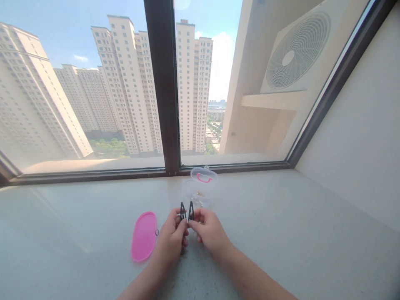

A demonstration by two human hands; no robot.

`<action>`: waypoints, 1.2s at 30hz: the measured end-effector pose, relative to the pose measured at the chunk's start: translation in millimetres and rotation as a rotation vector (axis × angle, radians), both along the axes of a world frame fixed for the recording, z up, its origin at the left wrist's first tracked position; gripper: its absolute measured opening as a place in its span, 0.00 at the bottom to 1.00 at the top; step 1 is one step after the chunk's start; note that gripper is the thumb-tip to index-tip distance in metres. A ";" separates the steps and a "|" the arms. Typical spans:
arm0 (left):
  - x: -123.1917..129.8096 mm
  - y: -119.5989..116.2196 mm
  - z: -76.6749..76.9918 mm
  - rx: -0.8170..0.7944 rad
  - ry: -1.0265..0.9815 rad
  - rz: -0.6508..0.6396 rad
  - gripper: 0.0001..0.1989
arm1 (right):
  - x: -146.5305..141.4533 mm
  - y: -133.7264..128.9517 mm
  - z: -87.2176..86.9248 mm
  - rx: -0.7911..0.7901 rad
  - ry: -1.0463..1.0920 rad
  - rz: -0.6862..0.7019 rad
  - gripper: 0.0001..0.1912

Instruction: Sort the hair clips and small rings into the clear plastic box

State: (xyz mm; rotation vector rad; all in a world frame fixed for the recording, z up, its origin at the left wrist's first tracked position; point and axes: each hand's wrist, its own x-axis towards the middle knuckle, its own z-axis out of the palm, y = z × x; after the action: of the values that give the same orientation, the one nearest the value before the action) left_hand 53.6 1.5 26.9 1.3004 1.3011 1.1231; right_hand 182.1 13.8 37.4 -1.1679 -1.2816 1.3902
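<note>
Two black snap hair clips stand upright side by side in front of me. My left hand (173,233) pinches the left hair clip (182,210) between thumb and fingers. The right hair clip (191,210) is gripped the same way by my right hand (208,228). Both hands are close together, with a narrow gap between the clips. Just beyond them stands a clear plastic box (196,194) with small items inside, too small to name. Its see-through lid (204,176), with a pink handle, is tipped up at the back.
A pink oval tray or lid (143,237) lies left of my left hand, with a small dark ring (156,233) at its edge. The pale stone sill (281,225) runs to the window frame (93,176). A white wall (353,137) rises on the right.
</note>
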 end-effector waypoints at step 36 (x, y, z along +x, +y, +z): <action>5.1 3.2 5.2 0.030 -0.019 -0.030 0.10 | 9.7 7.9 0.2 0.033 0.045 0.081 0.08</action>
State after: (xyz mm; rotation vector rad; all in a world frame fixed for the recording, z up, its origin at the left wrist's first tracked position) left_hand 58.7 4.7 32.1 1.3245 1.2514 1.1351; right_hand 191.8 21.8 37.6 -1.0676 -1.3274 1.4405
